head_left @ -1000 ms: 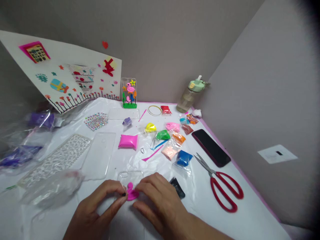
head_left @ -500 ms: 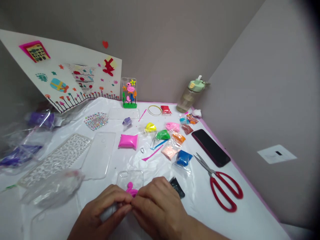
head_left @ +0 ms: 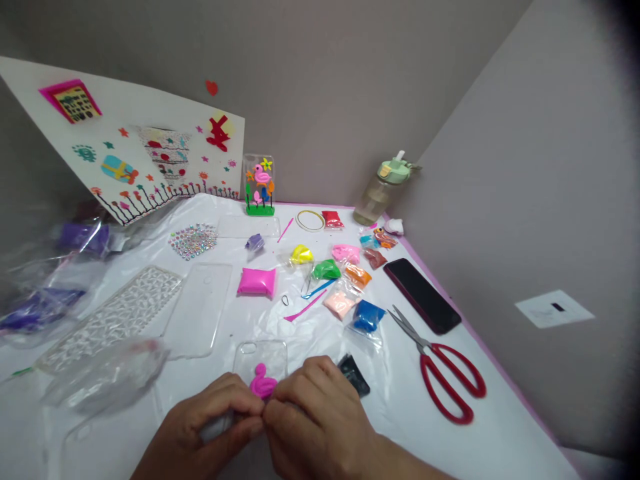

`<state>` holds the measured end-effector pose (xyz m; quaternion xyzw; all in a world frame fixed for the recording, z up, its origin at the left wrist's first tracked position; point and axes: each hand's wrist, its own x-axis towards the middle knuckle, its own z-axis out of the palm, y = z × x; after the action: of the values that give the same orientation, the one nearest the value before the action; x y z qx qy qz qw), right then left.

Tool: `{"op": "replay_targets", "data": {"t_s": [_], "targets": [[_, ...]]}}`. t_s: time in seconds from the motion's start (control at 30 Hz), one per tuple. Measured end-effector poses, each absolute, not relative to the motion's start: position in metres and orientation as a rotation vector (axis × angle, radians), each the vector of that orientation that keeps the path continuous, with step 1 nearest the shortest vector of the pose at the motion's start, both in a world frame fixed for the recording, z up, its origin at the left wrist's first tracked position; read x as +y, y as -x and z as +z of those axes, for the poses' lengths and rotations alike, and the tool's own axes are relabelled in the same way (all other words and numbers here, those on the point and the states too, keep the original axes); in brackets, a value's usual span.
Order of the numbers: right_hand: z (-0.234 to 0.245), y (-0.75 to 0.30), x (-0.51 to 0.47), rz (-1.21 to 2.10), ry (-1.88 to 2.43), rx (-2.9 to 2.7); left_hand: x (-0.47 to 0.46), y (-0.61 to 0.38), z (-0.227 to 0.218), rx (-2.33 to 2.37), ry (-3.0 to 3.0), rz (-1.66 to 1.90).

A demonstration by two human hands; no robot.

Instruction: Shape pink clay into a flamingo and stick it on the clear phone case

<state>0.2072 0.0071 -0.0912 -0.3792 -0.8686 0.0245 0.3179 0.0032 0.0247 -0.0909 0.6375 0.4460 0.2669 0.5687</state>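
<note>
A clear phone case (head_left: 276, 349) lies in front of me, with a bright pink clay bird shape (head_left: 262, 383) on it. My left hand (head_left: 213, 420) comes in from the lower left, thumb and forefinger pinched together just below the bird. My right hand (head_left: 320, 413) meets it there, its fingers curled and pressed against the left fingertips. What the two hands pinch between them is too hidden to make out. The lower part of the case is covered by my hands. Right of them lies a black packet (head_left: 354, 375).
Red-handled scissors (head_left: 435, 373) and a phone (head_left: 423, 295) lie to the right. Several clay packets, such as a blue one (head_left: 369, 316) and a pink one (head_left: 257, 283), are spread ahead. A decorated case (head_left: 259, 187) and a bottle (head_left: 381, 193) stand at the back.
My hands have shifted slightly down, so more of the pink bird shape shows above the fingertips. Both hands stay pinched together.
</note>
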Motion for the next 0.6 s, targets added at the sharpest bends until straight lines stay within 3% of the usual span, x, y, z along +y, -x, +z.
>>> {"op": "replay_targets", "data": {"t_s": [0.37,0.43,0.53,0.6], "targets": [[-0.084,-0.198,0.010,0.181,0.970,-2.046,0.022,-0.006,-0.089,1.032,-1.435,0.535],[-0.076,-0.203,0.009,0.511,0.956,-2.011,0.019,-0.006,-0.089,1.078,-1.392,0.582],[-0.057,-0.216,0.009,1.373,0.991,-1.781,0.019,-0.007,-0.088,1.141,-1.304,0.630],[-0.045,-0.223,0.011,1.720,1.013,-1.538,0.021,-0.006,-0.089,1.165,-1.277,0.641]]}}
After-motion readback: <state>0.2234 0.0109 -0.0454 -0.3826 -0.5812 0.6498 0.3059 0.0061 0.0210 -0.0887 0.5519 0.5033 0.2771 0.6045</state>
